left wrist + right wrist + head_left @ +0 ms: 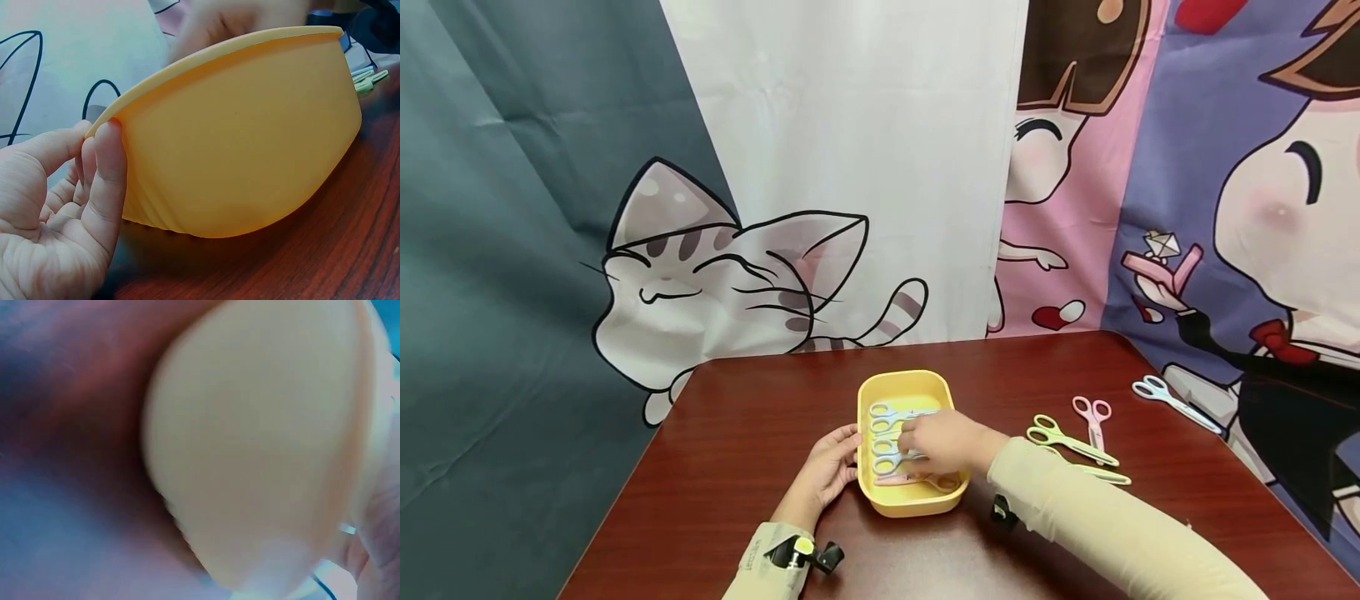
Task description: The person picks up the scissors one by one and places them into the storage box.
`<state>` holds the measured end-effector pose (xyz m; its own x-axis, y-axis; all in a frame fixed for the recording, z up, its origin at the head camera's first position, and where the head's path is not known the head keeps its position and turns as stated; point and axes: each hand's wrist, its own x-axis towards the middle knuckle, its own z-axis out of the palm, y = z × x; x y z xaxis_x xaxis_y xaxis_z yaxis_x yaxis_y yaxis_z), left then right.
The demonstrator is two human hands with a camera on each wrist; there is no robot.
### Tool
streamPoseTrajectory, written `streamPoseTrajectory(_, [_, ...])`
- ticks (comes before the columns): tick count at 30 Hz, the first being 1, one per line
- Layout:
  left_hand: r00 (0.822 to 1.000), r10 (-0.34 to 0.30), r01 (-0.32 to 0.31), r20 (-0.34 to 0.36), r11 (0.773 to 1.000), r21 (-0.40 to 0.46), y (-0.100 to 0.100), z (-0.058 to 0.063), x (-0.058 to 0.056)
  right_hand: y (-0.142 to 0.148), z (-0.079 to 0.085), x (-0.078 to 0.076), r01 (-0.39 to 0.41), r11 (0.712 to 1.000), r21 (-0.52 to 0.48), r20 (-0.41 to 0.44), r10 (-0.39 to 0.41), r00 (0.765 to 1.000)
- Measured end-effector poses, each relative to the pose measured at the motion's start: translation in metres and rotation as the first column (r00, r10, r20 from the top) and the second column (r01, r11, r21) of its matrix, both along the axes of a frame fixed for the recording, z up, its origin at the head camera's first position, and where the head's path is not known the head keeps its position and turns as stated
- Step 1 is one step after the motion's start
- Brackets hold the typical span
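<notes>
A yellow plastic bin (904,508) sits on the table with several scissors in it. My left hand (829,467) holds its left side, thumb and fingers pinching the rim, as the left wrist view shows close up. Over the inside of the bin, my right hand (946,440) reaches down with bent fingers among the scissors. Light blue scissors (904,417) and a second blue pair (895,456) lie by its fingertips, their handles to the left. A pink blade (889,480) shows nearer the front wall. I cannot tell whether the right fingers grip any scissors; the right wrist view is blurred.
Right of the bin lie yellow-green scissors (1078,447), overlapping another green pair (1105,476) and pink scissors (1095,427). White-and-blue scissors (1180,405) lie near the table's right edge. A printed cartoon curtain (857,150) hangs behind the dark red table (700,500).
</notes>
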<state>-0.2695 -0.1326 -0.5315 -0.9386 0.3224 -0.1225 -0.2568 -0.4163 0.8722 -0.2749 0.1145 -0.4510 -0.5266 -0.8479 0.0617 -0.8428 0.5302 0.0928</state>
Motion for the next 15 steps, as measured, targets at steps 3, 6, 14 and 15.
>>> streamPoseTrajectory(3, [1.0, 0.003, -0.003, 0.0, 1.0, -0.009, 0.0, -0.001, 0.0, 0.013, 0.016, -0.005, 0.096, 0.989, -0.113, -0.051, -0.102, 0.993])
streamPoseTrajectory(6, [1.0, 0.004, -0.004, -0.003, 1.0, -0.016, 0.0, -0.002, 0.0, 0.032, 0.03, -0.014, 0.224, 0.953, -0.205, -0.078, -0.245, 0.966])
streamPoseTrajectory(14, [1.0, -0.003, 0.003, -0.014, 1.0, 0.002, 0.0, -0.002, -0.002, 0.111, 0.026, -0.049, 0.571, 0.787, -0.235, 0.088, -0.567, 0.819])
streamPoseTrajectory(15, [1.0, -0.004, 0.004, -0.013, 1.0, 0.002, 0.0, -0.002, -0.002, 0.123, 0.022, -0.052, 0.601, 0.766, -0.228, 0.109, -0.594, 0.797])
